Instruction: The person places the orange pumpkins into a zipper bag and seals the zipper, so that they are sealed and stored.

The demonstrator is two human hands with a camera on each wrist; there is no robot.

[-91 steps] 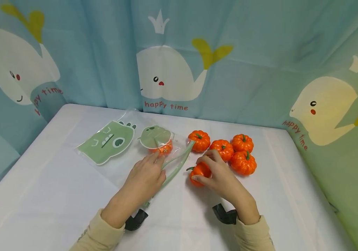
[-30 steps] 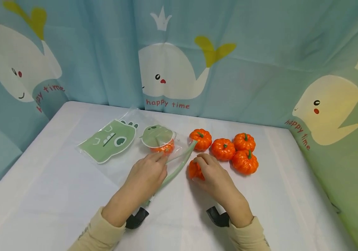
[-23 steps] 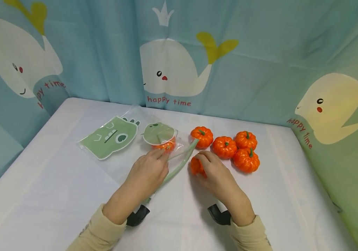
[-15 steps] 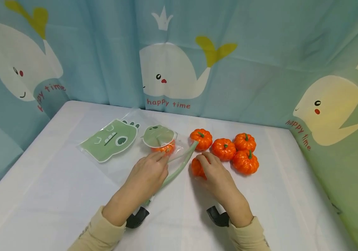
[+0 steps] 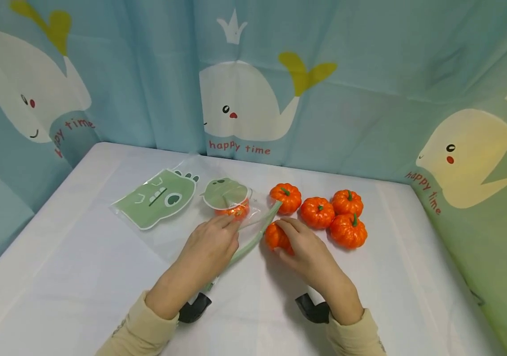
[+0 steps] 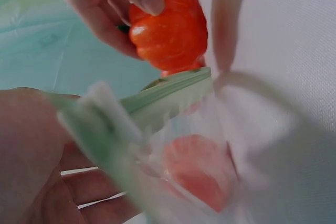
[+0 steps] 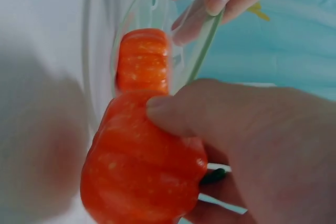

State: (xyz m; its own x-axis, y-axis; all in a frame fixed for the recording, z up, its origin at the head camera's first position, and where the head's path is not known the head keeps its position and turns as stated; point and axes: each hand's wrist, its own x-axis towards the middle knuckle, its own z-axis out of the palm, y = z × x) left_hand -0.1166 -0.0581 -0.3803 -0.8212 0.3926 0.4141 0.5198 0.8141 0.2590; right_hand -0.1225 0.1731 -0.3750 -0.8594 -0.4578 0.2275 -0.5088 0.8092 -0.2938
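Note:
A clear zip bag (image 5: 182, 217) with green cartoon prints lies on the table, its green-edged mouth (image 5: 253, 242) held apart. My left hand (image 5: 209, 247) pinches the upper edge of that mouth between thumb and fingers, as the right wrist view shows. Inside the bag sits one small orange pumpkin (image 7: 143, 61), partly covered by a print in the head view. My right hand (image 5: 309, 249) grips another orange pumpkin (image 7: 142, 166) right at the bag's mouth. Its green stem (image 7: 212, 176) points back toward the palm.
Several more orange pumpkins stand close together behind my right hand, among them one at the bag's corner (image 5: 285, 199) and one at the right (image 5: 348, 231). The white table (image 5: 80, 277) meets a blue-green whale-print curtain (image 5: 360, 133) at the back and sides.
Three seconds ago the pumpkin's stem pointed left under my right hand. It is now turned, and hand and pumpkin are slightly nearer the bag's mouth. My left hand keeps its place.

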